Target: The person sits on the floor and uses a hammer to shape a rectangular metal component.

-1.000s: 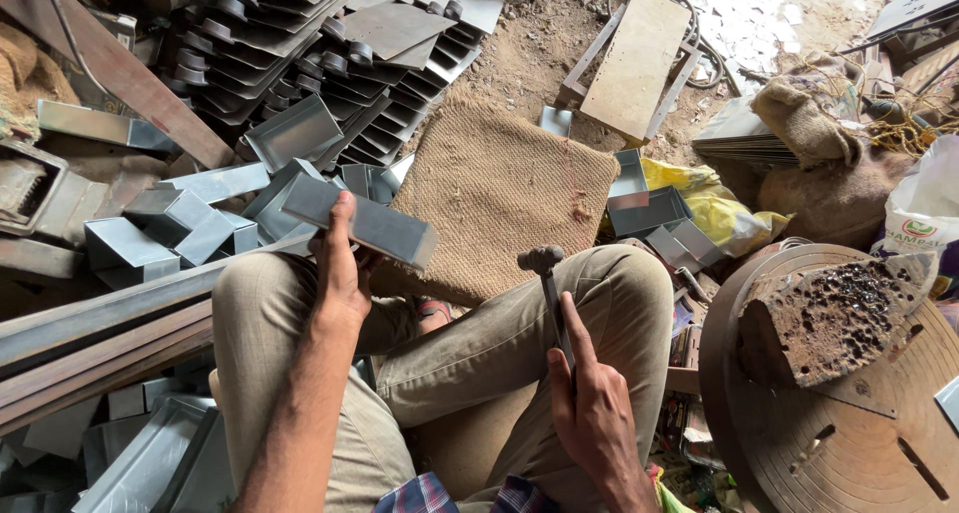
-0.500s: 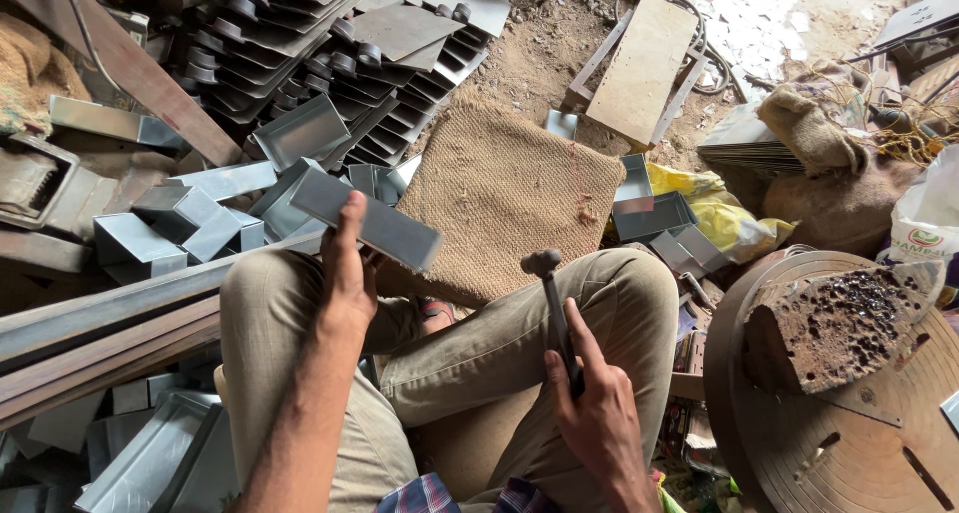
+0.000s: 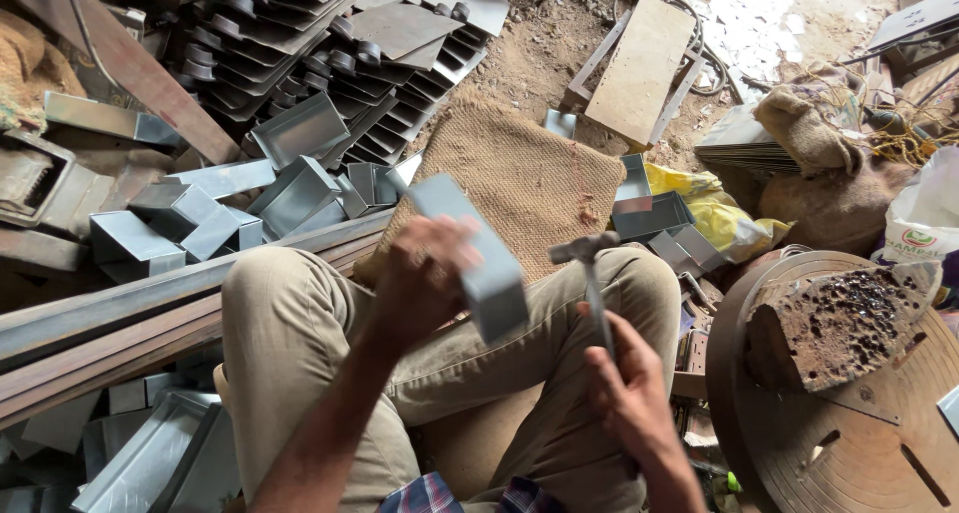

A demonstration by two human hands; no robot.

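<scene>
I sit with my knees up in beige trousers. My left hand [image 3: 425,278] grips a grey folded sheet-metal box piece [image 3: 478,258], tilted above my lap between my knees. My right hand [image 3: 629,388] holds a small hammer [image 3: 591,273] by its handle, head up, just right of the metal piece and not touching it. Beyond my knees a brown burlap mat [image 3: 519,173] lies on the dirt floor.
Several grey sheet-metal boxes [image 3: 290,188] and dark stacked plates [image 3: 300,53] lie at the left. Long rusty steel bars [image 3: 150,303] run past my left knee. A round rusty metal disc [image 3: 849,403] with a block on it stands at the right. A wooden board [image 3: 639,68] lies beyond.
My left hand has swung the metal piece from lying flat beyond my left knee in towards my lap, tilting it on end near the hammer. The right hand has barely moved.
</scene>
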